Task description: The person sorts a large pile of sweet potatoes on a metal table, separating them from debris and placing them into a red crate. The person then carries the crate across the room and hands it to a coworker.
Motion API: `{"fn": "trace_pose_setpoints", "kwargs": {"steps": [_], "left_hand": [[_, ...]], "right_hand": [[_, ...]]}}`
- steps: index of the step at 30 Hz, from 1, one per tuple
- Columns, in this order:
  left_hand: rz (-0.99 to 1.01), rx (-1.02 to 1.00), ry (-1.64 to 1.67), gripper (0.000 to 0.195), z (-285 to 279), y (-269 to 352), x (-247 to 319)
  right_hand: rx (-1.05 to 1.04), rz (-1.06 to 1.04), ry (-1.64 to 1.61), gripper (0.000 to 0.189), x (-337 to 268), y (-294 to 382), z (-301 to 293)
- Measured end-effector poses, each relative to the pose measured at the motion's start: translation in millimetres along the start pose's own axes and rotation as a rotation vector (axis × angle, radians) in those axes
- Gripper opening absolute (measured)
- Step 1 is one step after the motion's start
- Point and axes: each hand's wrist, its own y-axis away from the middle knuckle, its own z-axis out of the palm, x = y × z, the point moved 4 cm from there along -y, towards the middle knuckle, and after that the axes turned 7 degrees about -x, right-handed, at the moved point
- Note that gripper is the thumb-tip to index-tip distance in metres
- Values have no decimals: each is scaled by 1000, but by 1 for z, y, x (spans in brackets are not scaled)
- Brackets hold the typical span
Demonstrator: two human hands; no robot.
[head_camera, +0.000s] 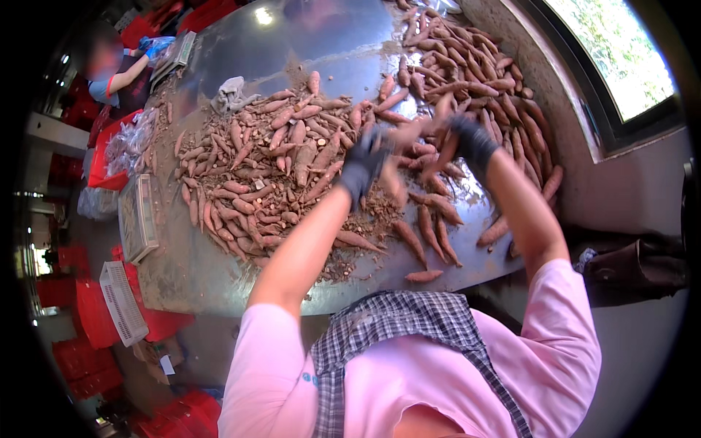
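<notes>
My left hand (362,167), in a black glove, is closed around sweet potatoes. One blurred sweet potato (392,183) hangs below its fingers. My right hand (472,141), gloved the same way, grips sweet potatoes as well, with one sweet potato (447,156) sticking out downward. Motion blur hides how many each hand has. Both hands are above the metal table (213,284). Left of them spreads a heap of smaller sweet potatoes (285,137) mixed with soil and cut ends. Beyond my right hand, longer sweet potatoes (465,60) are piled against the wall. Several loose ones (408,241) lie nearer me.
A grey cloth (231,94) lies behind the heap. Scales (137,219) and a red crate (107,148) with plastic bags line the left edge. A co-worker (118,76) in blue gloves handles a bag at the far left. A window (613,55) is at right.
</notes>
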Motion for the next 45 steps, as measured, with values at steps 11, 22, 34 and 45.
{"fn": "trace_pose_setpoints", "kwargs": {"steps": [11, 22, 34, 45], "left_hand": [[245, -248, -841, 75, 49, 46, -36], [180, -477, -953, 28, 76, 74, -68], [-73, 44, -177, 68, 129, -161, -58], [365, -90, -585, 70, 159, -311, 12]], "right_hand": [[-42, 175, 794, 106, 58, 146, 92], [28, 281, 726, 74, 63, 123, 67], [350, -166, 1137, 54, 80, 35, 32], [318, 557, 1325, 67, 127, -126, -19]]}}
